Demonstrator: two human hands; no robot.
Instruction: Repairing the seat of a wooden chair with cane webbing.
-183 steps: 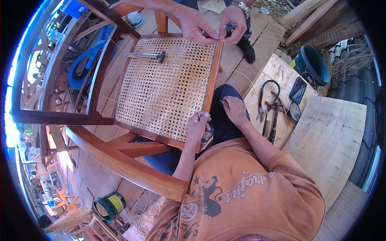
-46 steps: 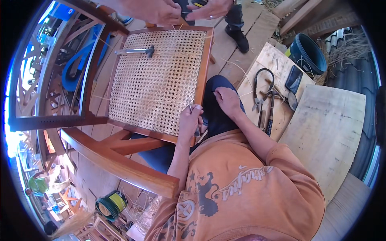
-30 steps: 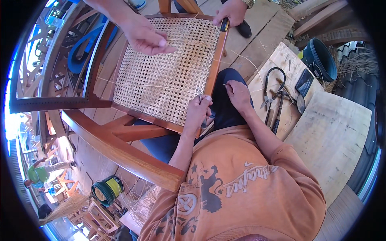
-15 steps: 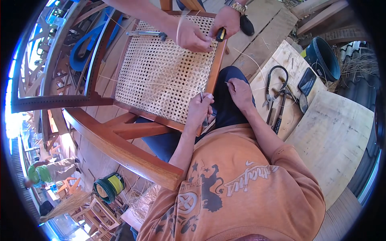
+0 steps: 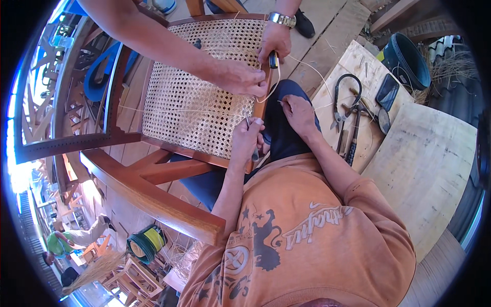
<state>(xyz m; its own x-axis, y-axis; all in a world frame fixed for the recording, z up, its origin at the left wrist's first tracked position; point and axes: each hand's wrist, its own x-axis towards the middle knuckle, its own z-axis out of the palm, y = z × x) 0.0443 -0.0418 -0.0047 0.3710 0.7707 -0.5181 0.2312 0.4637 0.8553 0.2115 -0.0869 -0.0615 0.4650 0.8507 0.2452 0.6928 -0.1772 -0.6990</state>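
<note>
A wooden chair frame lies across my lap, with a woven cane seat panel in it. On the panel's near right corner, my left hand is closed round a slim grey metal tool. My right hand rests over my knee, thumb and finger pinched; a thin pale tip shows there, too small to name. Across the seat, a co-worker's hand works at the right rail beside a loose cane strand. The co-worker's other hand, below a wristwatch, holds a black-and-yellow tool.
To my right, a board carries pincers, a hammer and a phone. Beyond stands a dark green bucket. A pale sheet lies nearer. Another bucket and a person are at lower left.
The co-worker's arm has reached further over the seat, its hand moving nearer along the right rail. A loop of cane strand now hangs by that rail. My hands keep their grips, shifting slightly.
</note>
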